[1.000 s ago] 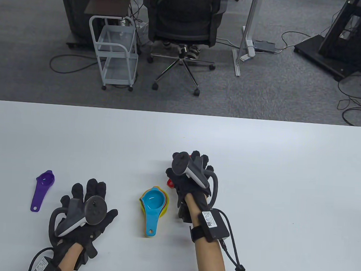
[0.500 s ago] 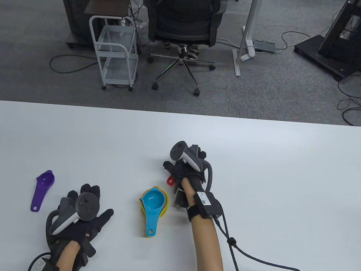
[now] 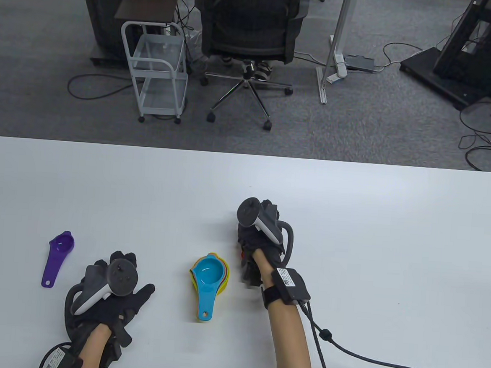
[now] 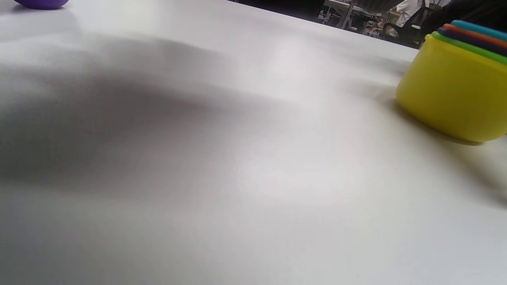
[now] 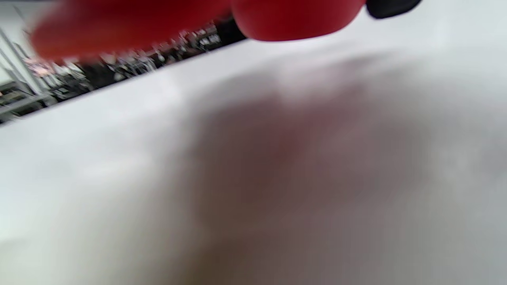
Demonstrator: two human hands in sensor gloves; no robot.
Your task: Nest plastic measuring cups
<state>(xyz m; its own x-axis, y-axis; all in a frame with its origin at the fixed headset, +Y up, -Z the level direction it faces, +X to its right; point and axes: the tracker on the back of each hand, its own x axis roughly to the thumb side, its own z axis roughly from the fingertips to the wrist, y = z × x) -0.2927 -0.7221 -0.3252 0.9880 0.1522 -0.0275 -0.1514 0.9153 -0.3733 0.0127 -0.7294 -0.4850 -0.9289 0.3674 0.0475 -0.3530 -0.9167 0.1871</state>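
The nested cup stack sits on the white table, just to the left of the right hand and slightly nearer the person. The stack's handles point toward the person. The right hand holds a red measuring cup, seen blurred in the right wrist view. The left hand rests flat, fingers spread, holding nothing; a purple measuring cup lies beyond its left side.
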